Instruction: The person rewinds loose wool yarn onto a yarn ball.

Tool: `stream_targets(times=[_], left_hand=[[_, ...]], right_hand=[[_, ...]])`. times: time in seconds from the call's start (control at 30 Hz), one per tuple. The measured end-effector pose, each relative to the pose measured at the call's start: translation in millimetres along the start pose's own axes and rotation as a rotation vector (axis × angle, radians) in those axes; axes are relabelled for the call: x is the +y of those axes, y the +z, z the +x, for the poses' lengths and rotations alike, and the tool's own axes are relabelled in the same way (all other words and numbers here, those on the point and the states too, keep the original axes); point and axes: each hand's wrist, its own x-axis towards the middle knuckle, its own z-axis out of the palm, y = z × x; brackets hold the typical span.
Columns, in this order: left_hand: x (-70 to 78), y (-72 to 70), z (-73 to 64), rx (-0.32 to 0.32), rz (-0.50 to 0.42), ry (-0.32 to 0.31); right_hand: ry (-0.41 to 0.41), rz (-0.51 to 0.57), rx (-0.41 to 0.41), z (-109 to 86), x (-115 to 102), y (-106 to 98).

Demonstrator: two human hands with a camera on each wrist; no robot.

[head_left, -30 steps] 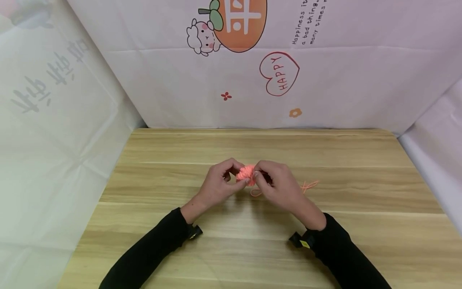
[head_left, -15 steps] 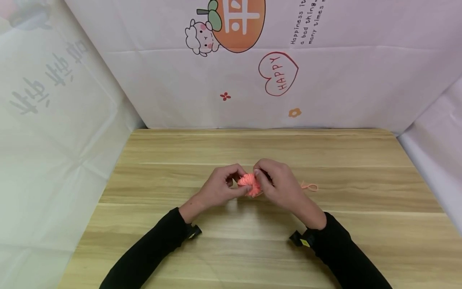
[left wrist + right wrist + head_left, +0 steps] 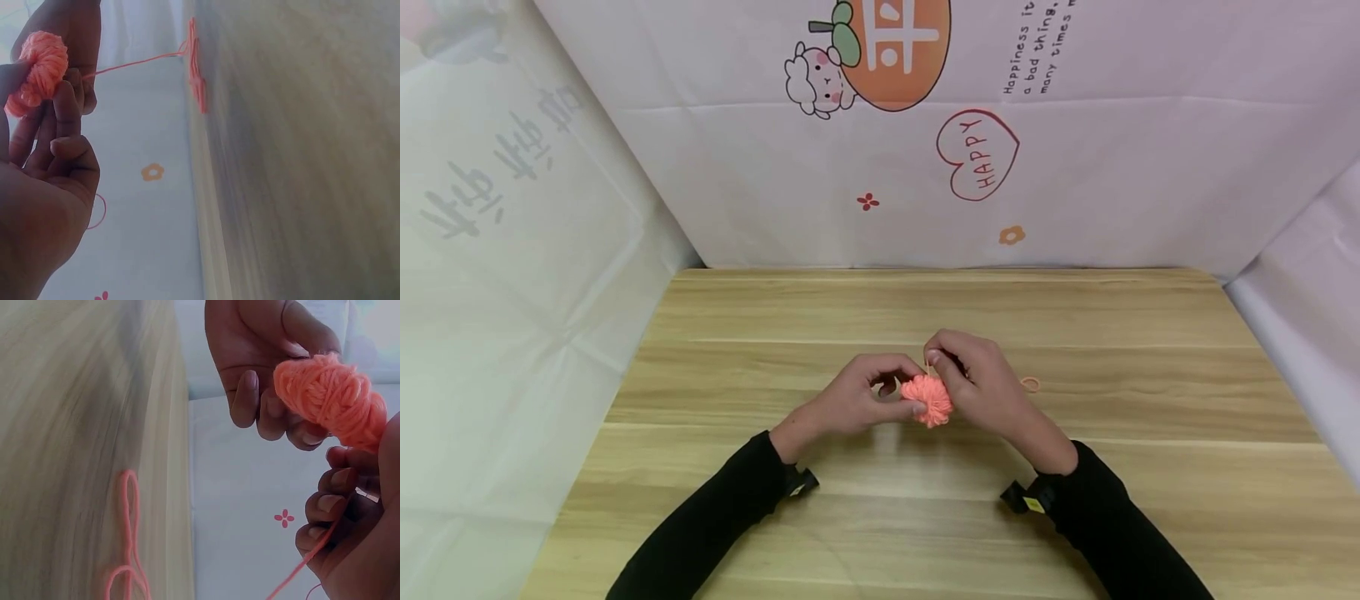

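My left hand (image 3: 865, 392) holds a coral-pink bundle of looped yarn (image 3: 927, 400), thumb on the near side and fingers behind it. In the right wrist view the yarn bundle (image 3: 331, 400) looks thick, with wraps across its middle. Close by on the right, my right hand (image 3: 981, 383) pinches a thin strand of yarn (image 3: 928, 367) that rises from the bundle's top. A strand also trails from the right hand (image 3: 78, 50) in the left wrist view. It leads to loose yarn (image 3: 196, 69) lying on the table.
A wood-grain table (image 3: 850, 525) lies beneath both hands. Loops of the loose yarn (image 3: 1031, 384) show just right of my right hand. A printed white cloth (image 3: 760, 200) hangs along the table's back edge, with plain-looking cloth (image 3: 550, 333) at the left.
The bundle has come nearer and slightly right with my left hand, and its round looped face now shows. A short strand now stretches up to my right hand, which has barely moved.
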Motion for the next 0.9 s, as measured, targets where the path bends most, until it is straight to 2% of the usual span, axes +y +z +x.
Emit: stream_targets(times=[0.17,0.27,0.5,0.6,0.73,0.9], left_hand=[[15.2,-0.5,1.4,0.03,-0.004,0.051],[24.2,-1.4,2.3,0.031,-0.032,0.076],[27.4,-3.7,2.6,0.024,-0.112,0.102],[26.7,-4.2,2.0,0.06,-0.153,0.111],[26.2,-4.7,1.4,0.132,-0.186,0.133],[24.0,-4.2,2.6,0.19,-0.227,0.19]], right_hand=[[0.035,0.03,-0.01,4.3,-18.5,-6.5],[0.046,0.036,-0.01,4.6,-19.6,-6.8],[0.057,0.051,0.01,-0.5,4.7,1.3],[0.082,0.056,-0.013,-3.1,15.0,5.5],[0.113,0.091,-0.054,-5.3,18.5,9.7],[0.123,0.102,-0.048,-7.3,17.1,12.6]])
